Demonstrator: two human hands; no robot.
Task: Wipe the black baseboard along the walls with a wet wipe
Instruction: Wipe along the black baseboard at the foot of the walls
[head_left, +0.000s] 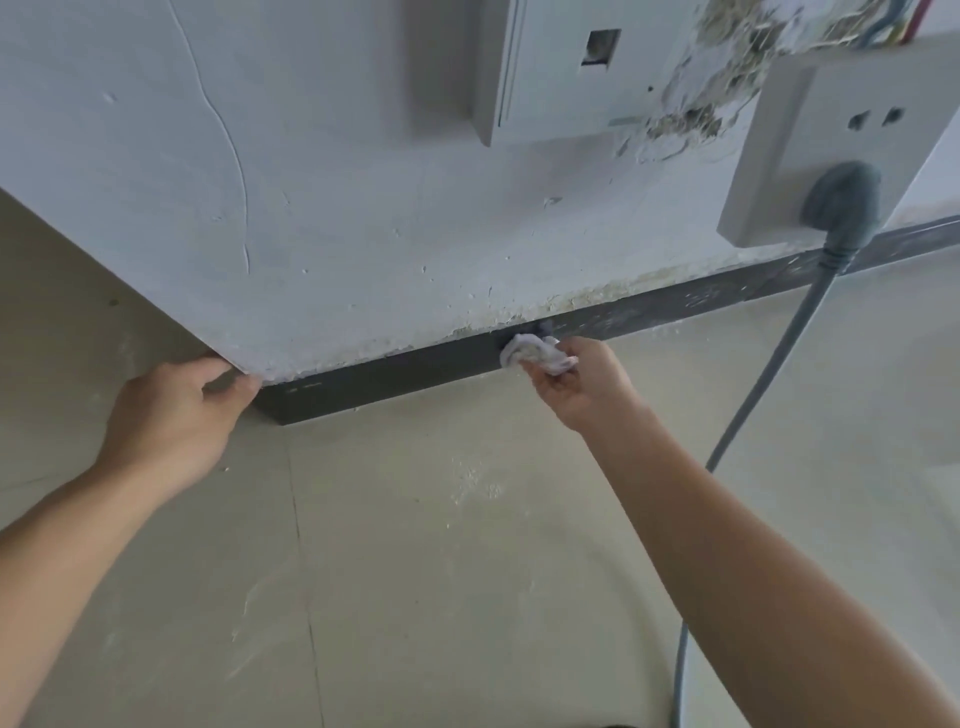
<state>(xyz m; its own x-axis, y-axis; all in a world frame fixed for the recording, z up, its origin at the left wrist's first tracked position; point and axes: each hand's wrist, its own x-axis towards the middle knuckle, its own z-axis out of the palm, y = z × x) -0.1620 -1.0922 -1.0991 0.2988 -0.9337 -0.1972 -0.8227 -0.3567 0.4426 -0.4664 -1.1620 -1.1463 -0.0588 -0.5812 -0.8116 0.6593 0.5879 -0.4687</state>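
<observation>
A crumpled white wet wipe (537, 354) is pinched in the fingers of the right hand (582, 382) and pressed against the upper edge of the black baseboard (395, 371), which runs along the foot of the white wall (322, 208) from its outer corner towards the right. The left hand (174, 415) is laid on that corner, fingers loosely bent around the wall edge just above the baseboard end, nothing being held in it. The two hands are kept well apart. To the right, a grey plug (844, 200) is seated in a white socket (831, 130), and its cable (748, 410) is trailed down across the pale floor (441, 571).
</observation>
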